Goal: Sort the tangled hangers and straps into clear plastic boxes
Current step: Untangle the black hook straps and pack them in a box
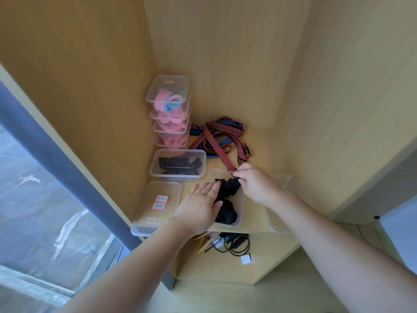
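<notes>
Far left, on the pale wooden shelf [259, 152]: a lidded clear plastic box with two red-and-white stickers [158, 206]. Behind it, a lidded clear box of black pieces [178, 164], then a stack of clear boxes holding pink and blue loops [168, 109] against the left wall. Centre back, lying loose: a tangle of red-and-black and blue striped straps [216, 141]. Front centre, an open clear box [228, 225] holding a crumpled black bundle [226, 214]. Left hand [200, 206] flat, fingers straight, resting on that bundle. Right hand [255, 184] curled, pinching a red striped strap's end just above it. Far right, an empty clear box [285, 182], partly hidden behind the right forearm.
</notes>
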Demonstrator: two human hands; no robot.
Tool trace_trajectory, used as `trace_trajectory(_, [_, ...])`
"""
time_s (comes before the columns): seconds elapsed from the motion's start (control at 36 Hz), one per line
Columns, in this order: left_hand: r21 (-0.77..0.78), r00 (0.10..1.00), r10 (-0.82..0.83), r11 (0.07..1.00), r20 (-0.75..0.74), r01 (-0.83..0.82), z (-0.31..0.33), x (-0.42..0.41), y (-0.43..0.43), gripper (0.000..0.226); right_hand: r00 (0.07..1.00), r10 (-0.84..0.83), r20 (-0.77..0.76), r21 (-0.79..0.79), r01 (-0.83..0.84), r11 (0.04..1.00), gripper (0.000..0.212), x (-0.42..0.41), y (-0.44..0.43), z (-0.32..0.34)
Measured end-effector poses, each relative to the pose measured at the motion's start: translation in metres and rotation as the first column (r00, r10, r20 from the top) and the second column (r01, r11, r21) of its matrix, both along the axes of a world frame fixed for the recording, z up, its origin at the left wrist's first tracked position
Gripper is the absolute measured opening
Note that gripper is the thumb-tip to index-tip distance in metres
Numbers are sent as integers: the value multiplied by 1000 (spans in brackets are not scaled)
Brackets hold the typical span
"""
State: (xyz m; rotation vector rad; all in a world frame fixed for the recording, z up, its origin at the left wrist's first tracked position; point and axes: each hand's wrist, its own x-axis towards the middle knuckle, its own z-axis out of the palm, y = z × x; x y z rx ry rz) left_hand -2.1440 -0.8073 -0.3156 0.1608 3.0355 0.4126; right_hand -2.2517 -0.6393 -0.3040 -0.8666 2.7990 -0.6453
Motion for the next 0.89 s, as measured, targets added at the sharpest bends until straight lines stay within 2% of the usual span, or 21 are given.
trace_trajectory(0.08, [69, 993, 105, 993, -58, -101, 5, 17, -16, 53, 994, 78, -75, -58, -82, 995, 30, 13, -9, 11])
trace_trajectory(0.17, [89, 976, 213, 974, -49, -208, 2, 41, -32, 49, 971, 179, -159, -97, -195, 976, 28, 35, -31, 15])
trace_trajectory(0.28, [115, 940, 342, 933, 9, -341, -8, 77, -52, 46, 915, 330, -231, -64, -353, 934, 24, 71, -64, 6])
trace_trajectory(0.39, [161, 899, 437, 889, -23, -428, -17, 108, -72, 42, 865, 432, -257, 7, -445, 895, 21, 106, -92, -11])
trace_trajectory(0.61, [246, 888, 455, 870, -64, -427, -30, 141, -110, 40, 895, 424, -136, 209, -393, 896, 26, 139, -126, -42])
trace_trajectory(0.78, [260, 915, 398, 893, -70, -368, -38, 146, -134, 40, 927, 352, -127, 235, -317, 919, 25, 150, -144, -55])
trace_trajectory(0.89, [266, 931, 356, 907, -74, -326, -38, 146, -139, 39, 938, 301, -169, 228, -260, 938, 16, 155, -153, -61])
